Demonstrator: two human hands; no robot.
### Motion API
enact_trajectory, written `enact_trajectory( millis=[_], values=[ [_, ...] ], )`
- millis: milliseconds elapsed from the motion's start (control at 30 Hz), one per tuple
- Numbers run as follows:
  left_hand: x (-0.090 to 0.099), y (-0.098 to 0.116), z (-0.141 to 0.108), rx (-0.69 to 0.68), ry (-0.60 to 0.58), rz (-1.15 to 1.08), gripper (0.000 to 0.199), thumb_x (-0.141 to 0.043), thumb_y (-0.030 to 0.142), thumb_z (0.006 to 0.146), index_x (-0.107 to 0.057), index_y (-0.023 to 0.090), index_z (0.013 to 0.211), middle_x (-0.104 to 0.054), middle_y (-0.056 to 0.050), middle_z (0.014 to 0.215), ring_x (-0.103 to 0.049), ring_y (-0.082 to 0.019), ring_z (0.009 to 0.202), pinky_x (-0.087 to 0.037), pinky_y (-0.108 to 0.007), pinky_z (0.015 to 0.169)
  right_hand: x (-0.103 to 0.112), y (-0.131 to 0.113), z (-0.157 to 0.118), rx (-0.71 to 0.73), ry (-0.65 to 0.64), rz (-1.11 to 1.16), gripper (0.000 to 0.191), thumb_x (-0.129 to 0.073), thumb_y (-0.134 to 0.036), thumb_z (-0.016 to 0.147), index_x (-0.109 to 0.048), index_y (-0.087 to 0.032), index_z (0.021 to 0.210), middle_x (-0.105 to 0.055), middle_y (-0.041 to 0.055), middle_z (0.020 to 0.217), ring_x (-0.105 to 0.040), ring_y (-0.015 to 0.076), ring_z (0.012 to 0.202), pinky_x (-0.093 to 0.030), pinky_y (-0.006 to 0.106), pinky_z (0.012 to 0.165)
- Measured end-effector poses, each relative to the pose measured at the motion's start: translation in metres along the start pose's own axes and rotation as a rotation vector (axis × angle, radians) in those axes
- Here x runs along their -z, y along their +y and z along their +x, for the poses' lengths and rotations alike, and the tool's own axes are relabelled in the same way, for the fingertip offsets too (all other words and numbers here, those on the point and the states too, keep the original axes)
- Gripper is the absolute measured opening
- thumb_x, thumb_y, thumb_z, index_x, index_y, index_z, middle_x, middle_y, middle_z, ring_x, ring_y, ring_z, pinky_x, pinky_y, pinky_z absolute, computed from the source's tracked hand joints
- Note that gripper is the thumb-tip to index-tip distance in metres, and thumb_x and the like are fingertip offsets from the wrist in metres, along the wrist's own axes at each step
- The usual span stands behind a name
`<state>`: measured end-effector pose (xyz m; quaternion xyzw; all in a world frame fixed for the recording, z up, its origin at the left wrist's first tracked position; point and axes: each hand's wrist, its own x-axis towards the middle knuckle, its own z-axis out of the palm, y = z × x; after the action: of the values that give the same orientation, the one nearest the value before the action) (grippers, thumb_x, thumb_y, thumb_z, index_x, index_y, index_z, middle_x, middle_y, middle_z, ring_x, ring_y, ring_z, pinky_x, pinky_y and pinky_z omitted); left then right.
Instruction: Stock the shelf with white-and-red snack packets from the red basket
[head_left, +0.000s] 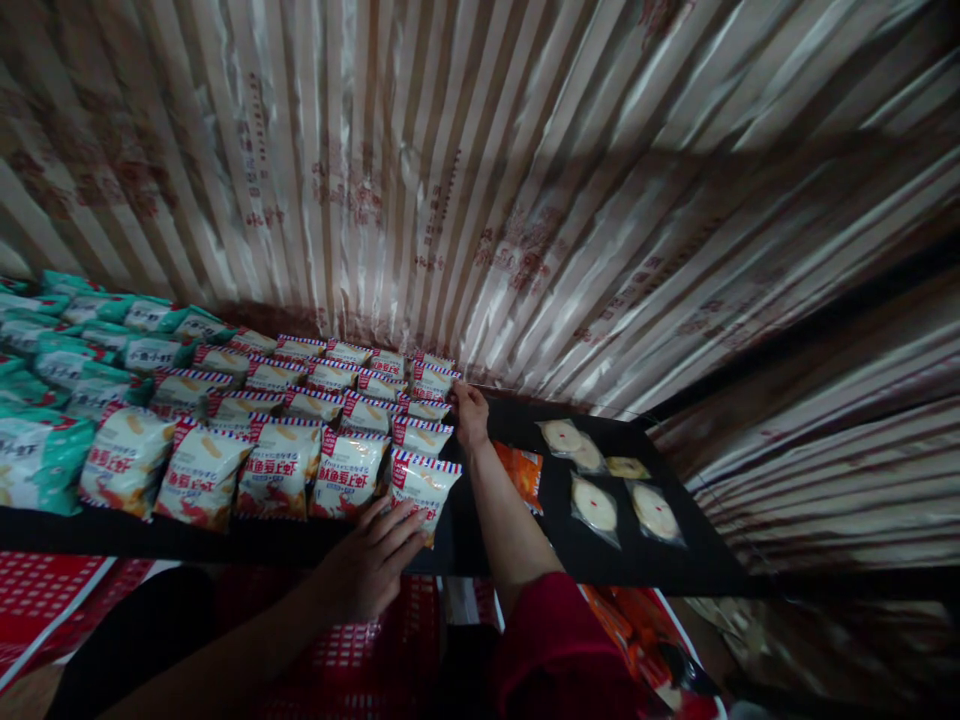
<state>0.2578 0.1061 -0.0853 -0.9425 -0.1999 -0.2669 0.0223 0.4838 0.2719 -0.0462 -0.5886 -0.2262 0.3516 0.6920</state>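
Observation:
White snack bags point(345, 470) with red print and striped top edges stand in rows on a dark shelf point(487, 550). My left hand point(382, 555) lies against the lower front of the right-hand front snack bag point(427, 485), its fingers stretched out. Farther back, my right hand point(472, 413) reaches to the right edge of a snack bag point(435, 378) in the rear row. Its fingers are bent and drawn together on that edge; the fingertips are partly hidden.
Teal snack bags point(37, 445) fill the left of the shelf. To the right lie an orange packet point(521, 474), several clear-wrapped round pale items point(595, 505) and a small yellowish packet point(628, 467). A pleated printed sheet point(420, 170) hangs behind. Red baskets point(45, 600) stand below.

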Motion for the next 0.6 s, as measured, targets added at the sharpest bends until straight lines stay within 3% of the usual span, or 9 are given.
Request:
enact_trajectory(
  millis=[100,333,433,600],
  values=[
    [-0.002,0.0,-0.001,-0.002,-0.009,0.0,0.048,-0.051,0.029,0.085,-0.045,0.016,0.131,-0.044,-0.009,0.139,-0.029,-0.027,0.133,-0.018,-0.048,0.112,0.009,-0.006,-0.012,0.116,0.009,-0.134,0.035,-0.068,-0.051,0.062,-0.055,-0.02,0.068,-0.053,-0.0063,0.054,-0.046,0.0074,0.048,-0.035,0.02,0.045],
    [0.001,-0.002,0.0,-0.022,0.011,-0.011,0.049,-0.05,0.031,0.085,-0.044,0.016,0.132,-0.042,-0.008,0.141,-0.026,-0.027,0.135,-0.016,-0.048,0.113,0.021,-0.014,-0.036,0.14,-0.343,-0.348,0.039,-0.07,-0.055,0.061,-0.067,-0.018,0.073,-0.064,-0.0008,0.065,-0.054,0.0118,0.058,-0.041,0.024,0.057],
    [0.001,-0.003,0.0,-0.038,0.001,-0.007,0.052,-0.051,0.028,0.084,-0.042,0.015,0.133,-0.042,-0.009,0.141,-0.025,-0.028,0.135,-0.019,-0.049,0.112,0.021,-0.014,-0.035,0.128,-0.37,-0.304,0.04,-0.074,-0.052,0.055,-0.068,-0.018,0.074,-0.066,-0.0001,0.068,-0.054,0.0122,0.059,-0.042,0.024,0.058],
    [0.002,-0.002,0.0,-0.027,-0.001,-0.016,0.052,-0.052,0.027,0.082,-0.043,0.015,0.132,-0.042,-0.01,0.141,-0.025,-0.028,0.135,-0.021,-0.05,0.111,0.019,-0.016,-0.032,0.093,-0.377,-0.223,0.03,-0.076,-0.045,0.055,-0.065,-0.019,0.065,-0.058,-0.0039,0.054,-0.048,0.0094,0.05,-0.039,0.022,0.051]
  ],
)
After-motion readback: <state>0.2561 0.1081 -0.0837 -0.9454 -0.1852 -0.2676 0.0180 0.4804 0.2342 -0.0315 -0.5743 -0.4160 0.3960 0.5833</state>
